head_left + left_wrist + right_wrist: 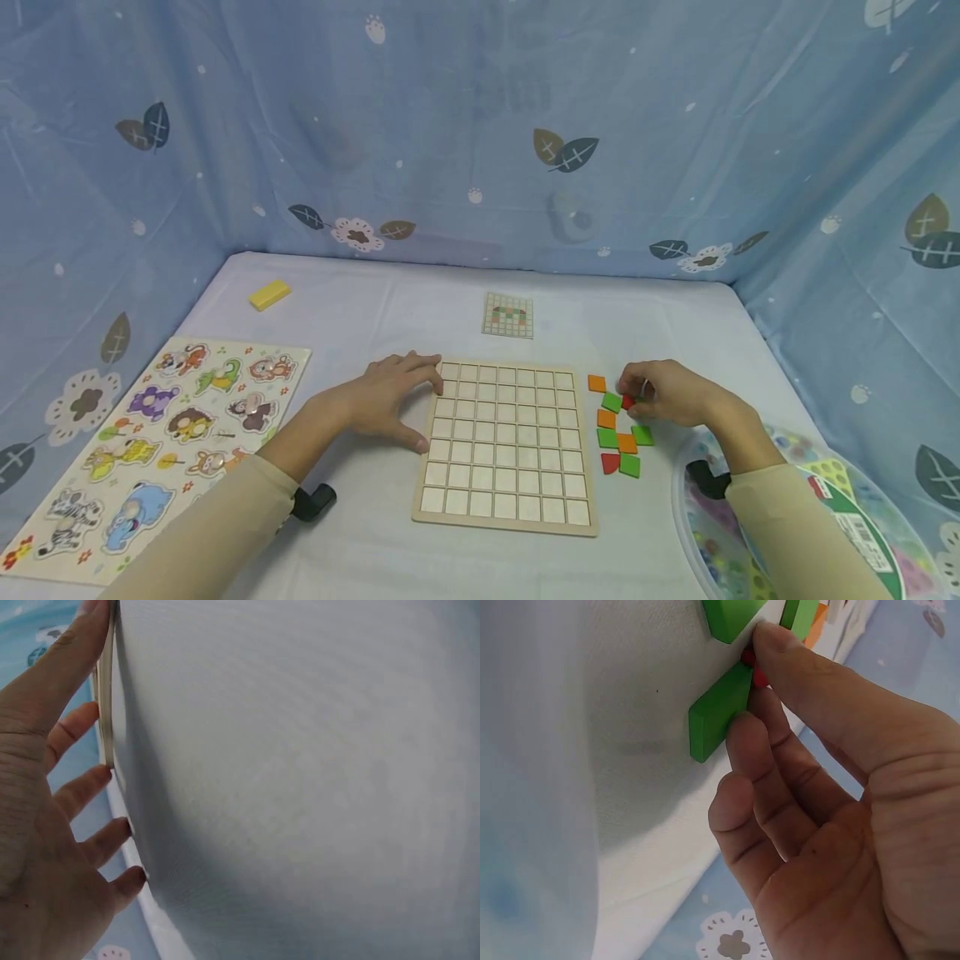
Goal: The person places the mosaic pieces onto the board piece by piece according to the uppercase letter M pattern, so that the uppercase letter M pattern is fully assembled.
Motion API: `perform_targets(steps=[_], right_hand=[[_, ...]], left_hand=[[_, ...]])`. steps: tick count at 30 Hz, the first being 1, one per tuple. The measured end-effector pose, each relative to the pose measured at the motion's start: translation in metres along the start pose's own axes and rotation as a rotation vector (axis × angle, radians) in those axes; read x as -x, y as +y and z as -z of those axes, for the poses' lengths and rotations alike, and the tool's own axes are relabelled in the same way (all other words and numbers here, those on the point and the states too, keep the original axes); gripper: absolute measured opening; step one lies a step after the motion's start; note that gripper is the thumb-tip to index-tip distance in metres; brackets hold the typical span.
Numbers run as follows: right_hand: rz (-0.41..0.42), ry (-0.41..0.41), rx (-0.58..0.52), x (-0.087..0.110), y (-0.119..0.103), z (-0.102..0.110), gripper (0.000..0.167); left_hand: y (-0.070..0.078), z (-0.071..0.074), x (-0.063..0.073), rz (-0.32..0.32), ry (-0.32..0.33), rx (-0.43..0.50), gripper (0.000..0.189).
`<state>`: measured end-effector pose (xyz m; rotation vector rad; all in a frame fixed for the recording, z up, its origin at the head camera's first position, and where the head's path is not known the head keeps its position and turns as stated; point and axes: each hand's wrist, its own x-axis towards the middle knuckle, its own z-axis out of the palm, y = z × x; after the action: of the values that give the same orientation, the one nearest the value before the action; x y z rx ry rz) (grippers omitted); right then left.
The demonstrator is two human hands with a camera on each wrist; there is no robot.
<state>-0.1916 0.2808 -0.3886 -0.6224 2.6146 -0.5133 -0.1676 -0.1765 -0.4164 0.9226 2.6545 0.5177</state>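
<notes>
A wooden grid board (506, 450) with bare square cells lies in the middle of the table. Along its left edge rests my left hand (381, 398), fingers spread; the left wrist view has thumb and fingertips at the board's rim (106, 690). To the right of the board, my right hand (678, 396) pinches a small red piece (627, 402) between thumb and fingers, which mostly cover it. A green square (720, 712) sits against those fingertips in the right wrist view. Loose around it are orange squares (606, 419), green squares (629, 465) and a red quarter-round piece (610, 462).
Behind the board lies a small pattern card (508, 316). An animal puzzle board (247, 433) is at the left, with a yellow block (269, 294) beyond it. A round clear container (693, 533) stands at the right front, under the right forearm. Patterned curtains (480, 150) enclose the table.
</notes>
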Motion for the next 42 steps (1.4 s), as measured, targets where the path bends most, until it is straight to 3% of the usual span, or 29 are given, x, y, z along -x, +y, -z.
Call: perform_targets(steps=[10, 20, 28, 37, 42], right_hand=[[0.052, 0.009, 0.001, 0.003, 0.002, 0.004, 0.020], [0.147, 0.060, -0.153, 0.003, -0.008, 0.008, 0.025], [0.220, 0.111, -0.213, -0.008, -0.025, 0.011, 0.029], [0.284, 0.108, -0.235, -0.022, -0.042, 0.010, 0.029], [0.335, 0.088, -0.238, -0.035, -0.055, 0.003, 0.028]], left_hand=[[-0.004, -0.005, 0.000, 0.030, -0.034, 0.033, 0.084], [-0.006, -0.009, 0.000, 0.027, -0.053, 0.024, 0.088], [-0.007, -0.013, -0.003, 0.009, -0.064, 0.060, 0.086], [-0.006, -0.016, -0.010, -0.009, -0.061, 0.071, 0.087], [-0.010, -0.017, -0.005, 0.015, -0.054, 0.043, 0.086]])
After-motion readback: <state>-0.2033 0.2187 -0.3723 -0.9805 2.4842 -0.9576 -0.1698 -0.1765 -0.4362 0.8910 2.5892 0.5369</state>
